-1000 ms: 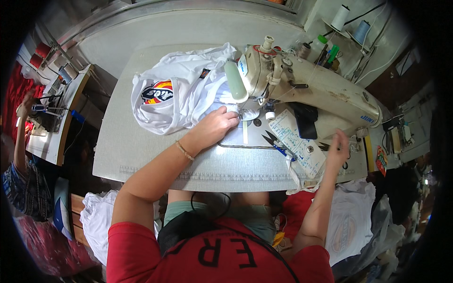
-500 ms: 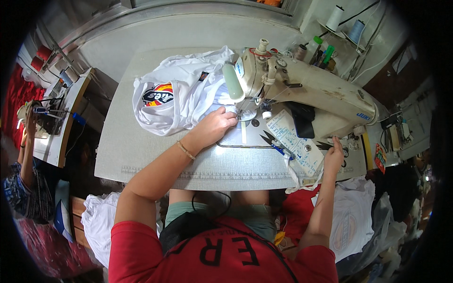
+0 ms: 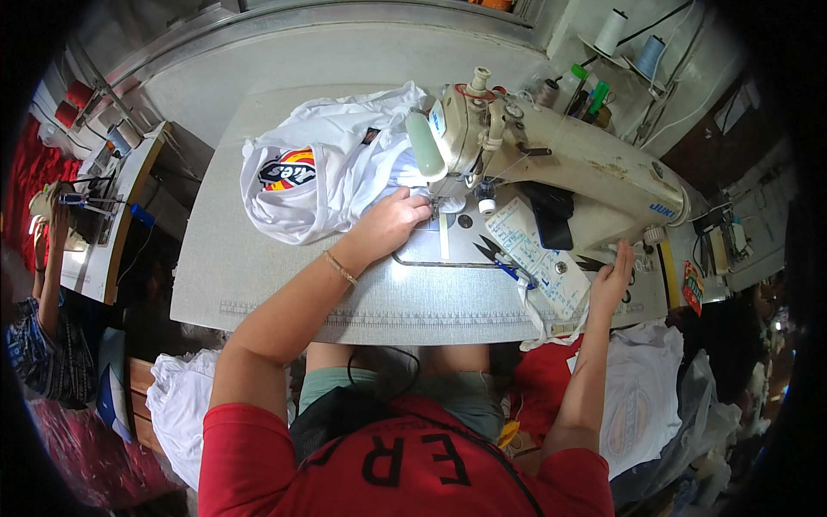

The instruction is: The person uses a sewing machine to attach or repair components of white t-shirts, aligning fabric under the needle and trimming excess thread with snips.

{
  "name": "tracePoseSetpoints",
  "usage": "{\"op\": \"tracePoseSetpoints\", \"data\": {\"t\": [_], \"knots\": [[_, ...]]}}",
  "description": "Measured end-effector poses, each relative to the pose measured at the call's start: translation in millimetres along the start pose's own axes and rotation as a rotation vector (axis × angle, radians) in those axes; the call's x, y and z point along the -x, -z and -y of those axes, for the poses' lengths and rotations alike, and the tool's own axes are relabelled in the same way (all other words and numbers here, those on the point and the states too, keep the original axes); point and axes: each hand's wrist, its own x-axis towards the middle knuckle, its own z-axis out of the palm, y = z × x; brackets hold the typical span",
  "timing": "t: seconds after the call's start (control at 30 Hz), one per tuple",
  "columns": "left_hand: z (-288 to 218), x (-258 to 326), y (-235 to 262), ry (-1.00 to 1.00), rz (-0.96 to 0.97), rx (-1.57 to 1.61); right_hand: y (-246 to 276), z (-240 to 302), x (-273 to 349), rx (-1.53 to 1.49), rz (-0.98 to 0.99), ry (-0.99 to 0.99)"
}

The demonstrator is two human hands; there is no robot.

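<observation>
A white T-shirt [image 3: 349,202] with a red, yellow and black print lies bunched on the table, one edge running under the sewing machine [image 3: 560,142] at its needle. Beside the presser foot, my left hand [image 3: 396,226] grips the shirt's edge with bent fingers; its fingertips are partly hidden. Over at the right end of the machine's base is my right hand [image 3: 613,280], fingers stretched upward and nothing seen in them. Black blades [image 3: 590,263] lie just left of it. Blue-handled thread snips [image 3: 508,263] rest on a marked paper card [image 3: 541,258].
A dark phone [image 3: 553,226] leans under the machine arm. Thread cones [image 3: 612,33] stand at the back right. White cloth lies by both sides of my lap, with a printed piece [image 3: 637,401] at right. A co-worker's arm [image 3: 53,258] works at another machine, far left.
My right hand's fingers have straightened and lifted slightly beside the machine's base. My left hand has shifted only slightly at the needle; the shirt looks nearly the same.
</observation>
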Motion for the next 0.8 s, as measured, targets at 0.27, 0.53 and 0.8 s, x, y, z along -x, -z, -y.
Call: {"op": "tracePoseSetpoints", "data": {"t": [0.27, 0.53, 0.8], "knots": [[-3.3, 0.8, 3.5, 0.001, 0.029, 0.008, -5.7, -13.1, 7.6, 0.022, 0.179, -0.117], [-2.1, 0.5, 1.2, 0.007, 0.013, 0.015, 2.0, 1.5, 2.3, -0.018, -0.007, -0.028], [11.7, -7.6, -4.7, 0.147, -0.021, 0.091, 14.5, 172.0, 3.7, -0.848, 0.43, 0.134]]}}
